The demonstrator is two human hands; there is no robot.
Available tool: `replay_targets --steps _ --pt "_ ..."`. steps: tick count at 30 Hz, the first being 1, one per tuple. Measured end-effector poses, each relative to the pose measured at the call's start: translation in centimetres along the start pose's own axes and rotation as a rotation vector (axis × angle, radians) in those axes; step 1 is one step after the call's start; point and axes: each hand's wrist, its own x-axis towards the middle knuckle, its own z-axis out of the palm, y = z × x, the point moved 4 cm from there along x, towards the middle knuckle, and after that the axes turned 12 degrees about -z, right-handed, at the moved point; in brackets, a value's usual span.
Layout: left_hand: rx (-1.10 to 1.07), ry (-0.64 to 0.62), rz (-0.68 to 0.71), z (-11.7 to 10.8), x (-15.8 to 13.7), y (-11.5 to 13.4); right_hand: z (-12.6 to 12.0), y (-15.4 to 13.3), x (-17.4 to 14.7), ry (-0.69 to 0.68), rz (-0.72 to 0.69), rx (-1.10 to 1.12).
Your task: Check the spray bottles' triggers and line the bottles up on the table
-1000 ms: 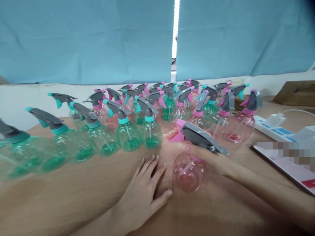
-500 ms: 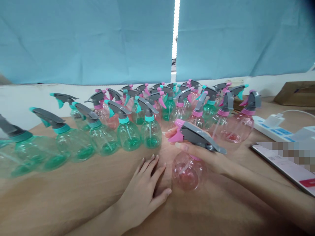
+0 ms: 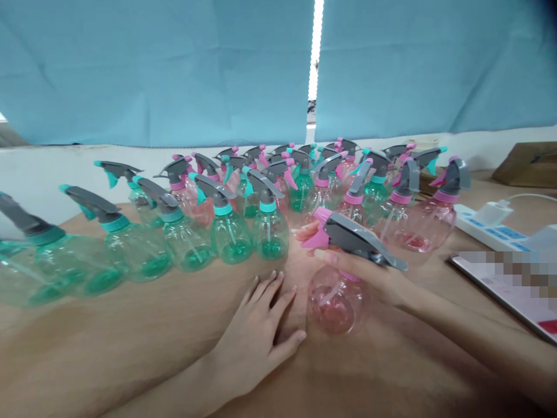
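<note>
My right hand is wrapped round the neck of a pink spray bottle, just under its grey and pink trigger head. The bottle stands upright on the wooden table, its nozzle pointing to the left and away. My left hand lies flat on the tabletop to the left of this bottle, fingers spread, holding nothing. Beyond its fingertips stands a green spray bottle with a turquoise collar. Part of the right hand's fingers is hidden behind the trigger head.
Several green spray bottles line the left side. Behind them, pink and green ones crowd together, with a pink bottle at the right end. A white power strip, a phone and a cardboard box lie right. A blue curtain hangs behind.
The view has turned slightly, so the bottles appear a little farther right. My right hand keeps its grip on the pink spray bottle, and my left hand stays flat on the table.
</note>
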Motion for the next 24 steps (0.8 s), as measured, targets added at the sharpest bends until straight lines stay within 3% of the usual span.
replay_targets --steps 8,24 --pt "0.005 0.006 0.005 -0.1 0.1 0.0 -0.5 1.1 -0.7 0.038 0.072 -0.061" --pt "0.013 -0.011 0.002 -0.1 0.2 0.1 -0.5 0.9 -0.7 0.049 0.074 -0.009"
